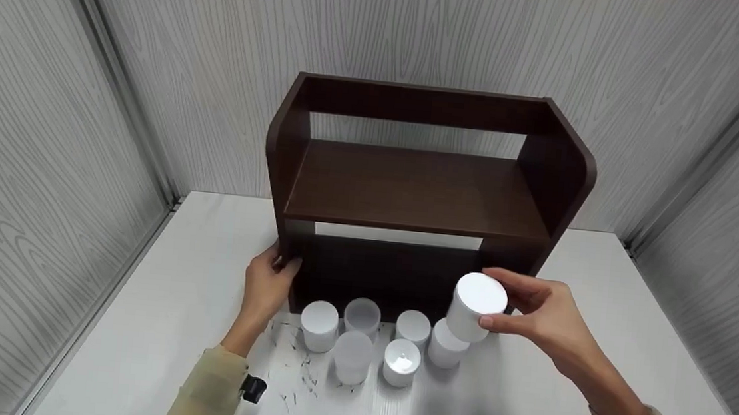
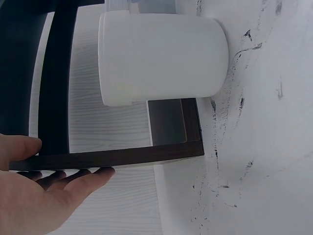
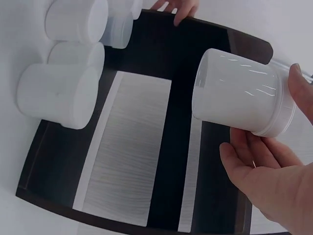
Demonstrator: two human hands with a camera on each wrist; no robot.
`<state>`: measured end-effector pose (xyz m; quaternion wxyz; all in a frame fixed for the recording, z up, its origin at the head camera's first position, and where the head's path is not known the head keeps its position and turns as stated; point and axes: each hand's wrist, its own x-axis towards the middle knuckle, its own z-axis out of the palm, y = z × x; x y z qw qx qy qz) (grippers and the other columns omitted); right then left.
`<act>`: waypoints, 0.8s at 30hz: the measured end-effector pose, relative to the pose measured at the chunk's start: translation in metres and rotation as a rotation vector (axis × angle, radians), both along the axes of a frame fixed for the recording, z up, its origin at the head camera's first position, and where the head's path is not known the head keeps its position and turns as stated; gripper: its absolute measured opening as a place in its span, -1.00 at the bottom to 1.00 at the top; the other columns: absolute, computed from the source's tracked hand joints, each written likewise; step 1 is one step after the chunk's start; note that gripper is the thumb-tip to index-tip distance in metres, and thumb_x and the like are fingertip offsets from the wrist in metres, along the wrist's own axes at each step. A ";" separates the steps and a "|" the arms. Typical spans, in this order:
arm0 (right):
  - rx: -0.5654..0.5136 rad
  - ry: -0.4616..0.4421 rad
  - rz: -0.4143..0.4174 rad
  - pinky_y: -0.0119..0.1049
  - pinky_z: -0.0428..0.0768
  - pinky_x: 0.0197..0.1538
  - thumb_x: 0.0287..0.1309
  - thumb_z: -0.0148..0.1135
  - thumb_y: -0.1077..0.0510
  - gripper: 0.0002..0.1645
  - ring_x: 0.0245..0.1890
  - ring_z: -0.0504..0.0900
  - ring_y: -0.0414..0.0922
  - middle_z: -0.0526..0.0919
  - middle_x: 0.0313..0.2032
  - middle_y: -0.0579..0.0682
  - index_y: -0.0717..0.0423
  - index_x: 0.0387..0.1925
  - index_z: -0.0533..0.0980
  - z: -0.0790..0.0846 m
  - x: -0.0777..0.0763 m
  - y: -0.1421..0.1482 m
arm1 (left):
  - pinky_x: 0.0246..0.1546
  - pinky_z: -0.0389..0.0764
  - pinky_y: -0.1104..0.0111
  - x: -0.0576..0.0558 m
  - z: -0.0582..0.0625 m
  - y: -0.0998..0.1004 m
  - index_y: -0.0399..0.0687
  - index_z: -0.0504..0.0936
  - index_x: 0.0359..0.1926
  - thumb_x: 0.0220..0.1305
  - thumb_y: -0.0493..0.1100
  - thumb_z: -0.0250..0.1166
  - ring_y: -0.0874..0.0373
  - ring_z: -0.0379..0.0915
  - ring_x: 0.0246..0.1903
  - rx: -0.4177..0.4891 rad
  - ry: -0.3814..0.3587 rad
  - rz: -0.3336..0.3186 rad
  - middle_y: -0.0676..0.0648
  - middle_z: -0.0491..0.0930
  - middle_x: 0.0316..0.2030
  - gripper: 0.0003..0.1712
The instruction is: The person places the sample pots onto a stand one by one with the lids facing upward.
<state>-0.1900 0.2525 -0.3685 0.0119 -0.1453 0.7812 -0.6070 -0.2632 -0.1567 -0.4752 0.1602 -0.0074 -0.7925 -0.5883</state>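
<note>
My right hand holds a white lidded jar raised in front of the shelf's right side, thumb and fingers round its lid. In the right wrist view the jar lies sideways across the picture, its wall smooth and glossy. At the lower left side panel of a dark brown two-tier shelf, my left hand grips the board's edge. The left wrist view shows the thumb inside that panel and the fingers outside it.
Several jars stand at the shelf's front foot, among them a white one at the left, a translucent one and a glossy white one. Dark scuffs mark the white table. Grey wood-grain walls enclose it.
</note>
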 end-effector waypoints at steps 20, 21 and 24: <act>-0.087 0.064 0.050 -0.24 0.70 0.12 -0.09 0.62 0.48 -0.24 0.04 0.75 0.00 0.77 0.05 0.14 0.32 0.24 0.62 0.055 -0.016 -0.032 | 0.23 0.60 0.01 -0.002 0.000 -0.001 -0.48 0.45 0.39 0.47 -0.31 0.26 -0.35 0.49 0.27 0.004 0.011 -0.001 -0.46 0.49 0.31 -0.45; -0.087 0.065 0.052 -0.23 0.70 0.12 -0.09 0.62 0.47 -0.24 0.04 0.75 0.01 0.77 0.05 0.15 0.31 0.24 0.62 0.057 -0.017 -0.035 | 0.23 0.60 0.01 -0.002 0.000 -0.001 -0.48 0.45 0.39 0.48 -0.31 0.26 -0.36 0.49 0.27 0.004 0.008 0.000 -0.46 0.49 0.31 -0.45; -0.092 0.062 0.062 -0.22 0.70 0.12 -0.09 0.63 0.46 -0.24 0.03 0.75 0.02 0.76 0.05 0.15 0.30 0.24 0.63 0.064 -0.022 -0.042 | 0.21 0.62 0.01 -0.001 0.000 -0.002 -0.50 0.47 0.37 0.47 -0.31 0.26 -0.36 0.51 0.25 0.000 0.005 0.009 -0.47 0.51 0.28 -0.47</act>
